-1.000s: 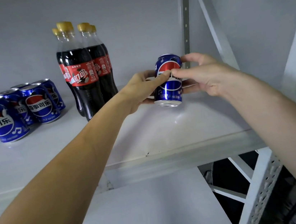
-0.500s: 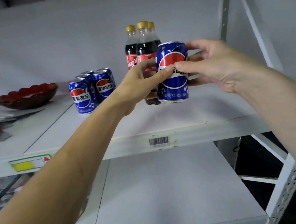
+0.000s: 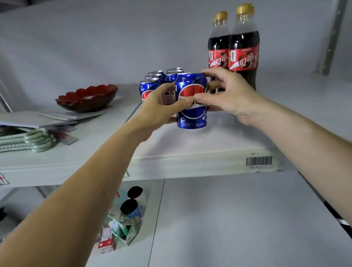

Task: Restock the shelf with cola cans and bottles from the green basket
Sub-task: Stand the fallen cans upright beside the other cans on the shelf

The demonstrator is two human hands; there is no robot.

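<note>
A blue cola can [image 3: 191,100] stands upright on the white shelf [image 3: 195,153], a little in front of several identical blue cans [image 3: 153,83]. My left hand [image 3: 158,108] grips its left side and my right hand [image 3: 230,94] grips its right side, thumbs meeting on the label. Three cola bottles [image 3: 242,50] with red labels and yellow caps stand just behind my right hand. The green basket is out of view.
A red scalloped bowl [image 3: 87,98] sits on papers left of the cans, with pale green hangers [image 3: 15,141] further left. The lower shelf [image 3: 226,216] holds small boxes and two dark-lidded cups [image 3: 133,204] at its left. A barcode tag [image 3: 258,161] marks the shelf edge.
Both hands have carried the can leftward along the shelf, from right of the bottles to just in front of the group of cans. The view has pulled back and turned left.
</note>
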